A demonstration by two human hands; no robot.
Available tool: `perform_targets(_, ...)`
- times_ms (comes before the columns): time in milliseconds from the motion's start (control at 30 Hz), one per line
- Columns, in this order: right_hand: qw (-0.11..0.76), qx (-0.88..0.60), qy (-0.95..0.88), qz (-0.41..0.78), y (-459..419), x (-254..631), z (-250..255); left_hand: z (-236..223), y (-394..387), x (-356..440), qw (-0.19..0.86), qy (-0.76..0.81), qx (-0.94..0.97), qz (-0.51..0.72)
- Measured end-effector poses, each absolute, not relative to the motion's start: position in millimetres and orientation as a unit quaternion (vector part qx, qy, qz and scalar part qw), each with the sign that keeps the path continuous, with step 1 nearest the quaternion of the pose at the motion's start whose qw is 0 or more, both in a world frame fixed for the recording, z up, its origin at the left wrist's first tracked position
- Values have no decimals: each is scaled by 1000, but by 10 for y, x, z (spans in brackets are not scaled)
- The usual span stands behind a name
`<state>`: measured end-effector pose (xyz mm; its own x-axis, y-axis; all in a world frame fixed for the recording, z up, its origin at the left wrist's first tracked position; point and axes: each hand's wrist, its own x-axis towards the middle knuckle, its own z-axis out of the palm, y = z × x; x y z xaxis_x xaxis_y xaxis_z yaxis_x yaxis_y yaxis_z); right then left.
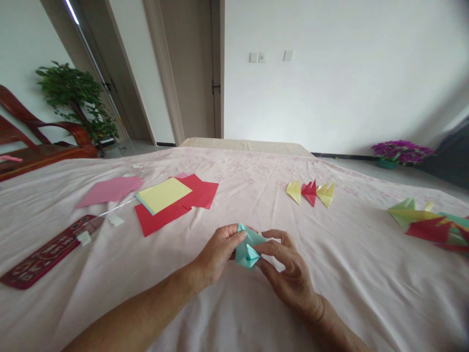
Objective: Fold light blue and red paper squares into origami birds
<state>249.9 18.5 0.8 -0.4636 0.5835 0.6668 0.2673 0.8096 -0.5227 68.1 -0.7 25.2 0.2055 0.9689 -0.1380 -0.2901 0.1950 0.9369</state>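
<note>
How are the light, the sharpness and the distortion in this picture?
Head view: soft, diffuse light, with gentle shadows in folds of the cloth; head view: wide-angle distortion, a door frame leaning noticeably; head view: the folded papers at far right look blurred, and the teal paper held by left hand and right hand is slightly soft.

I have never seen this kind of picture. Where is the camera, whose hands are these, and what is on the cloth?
There is no machine here. A person wears a camera on the head, looking forward and down. You see that person's left hand and right hand, both holding a folded turquoise paper. On the pale pink cloth, towards the left, lie pink paper, red paper with a yellow sheet on it, and a long dark red item with pale markings. Towards the right are three folded papers in a row; at the far edge, a colourful folded group.
</note>
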Motion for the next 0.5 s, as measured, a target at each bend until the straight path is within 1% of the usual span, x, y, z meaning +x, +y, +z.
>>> perform_targets(133, 457, -321, -798, 224, 162, 2466, -22, 269, -18, 695, 651, 393, 430, 487)
perform_targets(300, 492, -379, -732, 281, 114, 2398, -48, 274, -21, 718, 642, 400, 434, 489)
perform_targets(500, 491, -403, -717, 286, 62, 2374, -15, 279, -17, 744, 624, 396, 446, 504)
